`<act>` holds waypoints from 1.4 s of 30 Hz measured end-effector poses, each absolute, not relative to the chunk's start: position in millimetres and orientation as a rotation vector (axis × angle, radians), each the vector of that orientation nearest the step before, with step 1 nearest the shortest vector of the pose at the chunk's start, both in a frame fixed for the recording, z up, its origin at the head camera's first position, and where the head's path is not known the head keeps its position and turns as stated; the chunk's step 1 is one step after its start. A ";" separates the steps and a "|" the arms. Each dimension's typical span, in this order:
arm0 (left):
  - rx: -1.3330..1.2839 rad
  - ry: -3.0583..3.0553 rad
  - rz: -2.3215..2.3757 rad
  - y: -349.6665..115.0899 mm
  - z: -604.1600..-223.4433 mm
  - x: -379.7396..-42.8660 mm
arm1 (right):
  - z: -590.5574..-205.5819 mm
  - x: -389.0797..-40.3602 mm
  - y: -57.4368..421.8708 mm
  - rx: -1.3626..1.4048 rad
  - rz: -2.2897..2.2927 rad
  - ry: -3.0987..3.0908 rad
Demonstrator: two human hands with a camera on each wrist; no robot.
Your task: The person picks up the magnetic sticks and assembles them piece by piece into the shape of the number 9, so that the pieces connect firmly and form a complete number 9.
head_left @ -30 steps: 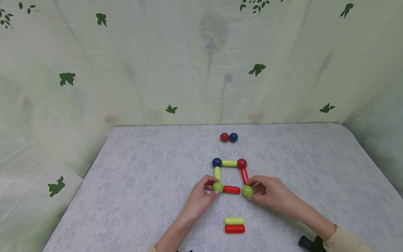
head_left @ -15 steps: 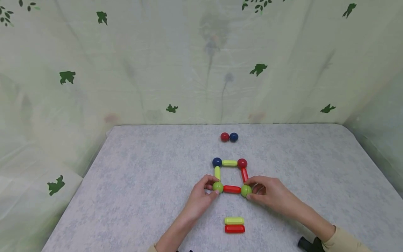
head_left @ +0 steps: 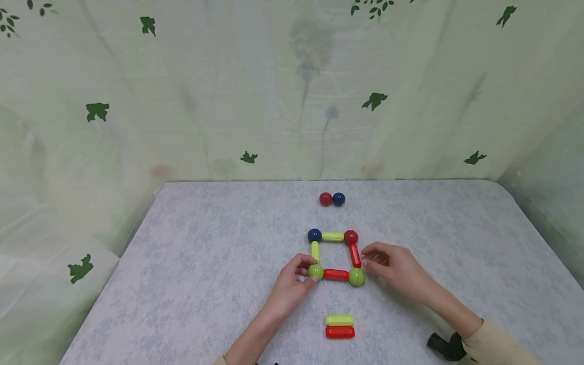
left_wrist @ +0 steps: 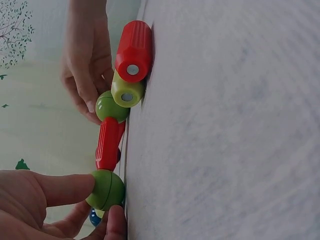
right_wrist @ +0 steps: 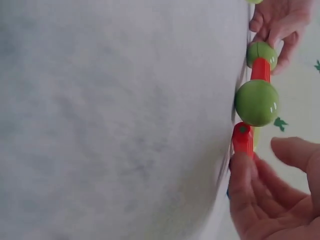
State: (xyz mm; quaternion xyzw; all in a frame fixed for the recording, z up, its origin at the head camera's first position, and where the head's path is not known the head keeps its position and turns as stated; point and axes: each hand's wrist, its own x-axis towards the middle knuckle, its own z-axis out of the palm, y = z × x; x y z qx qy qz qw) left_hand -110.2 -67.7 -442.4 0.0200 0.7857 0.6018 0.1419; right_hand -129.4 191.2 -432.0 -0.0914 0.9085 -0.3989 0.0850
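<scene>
A four-sided frame of balls and magnetic rods lies on the table. Its far corners are a blue ball (head_left: 314,235) and a red ball (head_left: 351,236), with a yellow-green rod (head_left: 332,236) between them. My left hand (head_left: 294,284) pinches the green ball (left_wrist: 106,190) at the near left corner between thumb and fingers. From it a red rod (head_left: 336,275) runs to the near right green ball (head_left: 357,277). My right hand (head_left: 397,268), thumb apart from the fingers, is beside the right-hand red rod (head_left: 355,255), fingertips close to it and off the green ball.
Nearer me lie a loose yellow-green rod (head_left: 339,320) and a loose red rod (head_left: 339,332), side by side. A loose red ball (head_left: 326,198) and a dark blue ball (head_left: 338,199) sit together farther back. A patterned curtain (head_left: 205,101) hangs behind the table (head_left: 205,253).
The near right green ball has moved left against the end of the red rod. My right hand has let go of it and shifted up and right. My left hand stays put.
</scene>
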 end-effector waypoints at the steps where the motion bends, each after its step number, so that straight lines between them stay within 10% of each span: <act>1: 0.059 2.267 1.736 -67.9 -442.3 -110.3 | -431.9 -132.2 190.2 -0.250 -1.190 2.711; 42: 0.047 2.275 1.716 -68.6 -442.8 -112.1 | -434.5 -158.9 166.0 0.060 -1.194 2.574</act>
